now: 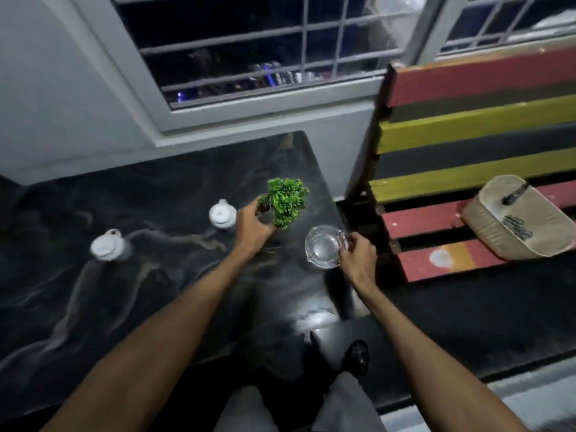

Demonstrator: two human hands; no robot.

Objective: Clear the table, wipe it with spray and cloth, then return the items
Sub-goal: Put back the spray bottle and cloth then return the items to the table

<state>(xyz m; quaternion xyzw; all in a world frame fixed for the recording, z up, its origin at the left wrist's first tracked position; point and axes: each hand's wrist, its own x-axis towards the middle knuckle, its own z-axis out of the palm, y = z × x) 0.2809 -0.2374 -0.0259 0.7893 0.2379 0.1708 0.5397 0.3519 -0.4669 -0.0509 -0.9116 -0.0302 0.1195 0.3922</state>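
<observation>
A black marbled table point(140, 275) stands below a barred window. My left hand point(251, 230) grips the dark pot of a small green plant point(286, 199), tilted to the right near the table's right side. My right hand point(358, 258) pinches the right rim of a clear glass dish point(324, 246) at the table's right edge. Two white lidded shakers stand on the table: one point(222, 214) just left of my left hand, the other point(107, 246) further left. No spray bottle or cloth is in view.
A wooden bench point(467, 135) with red, yellow and black slats stands right of the table. A beige woven bag point(523, 219) rests on it. The grey wall and window frame point(249, 110) run behind the table. My legs and a black shoe point(357, 357) show below.
</observation>
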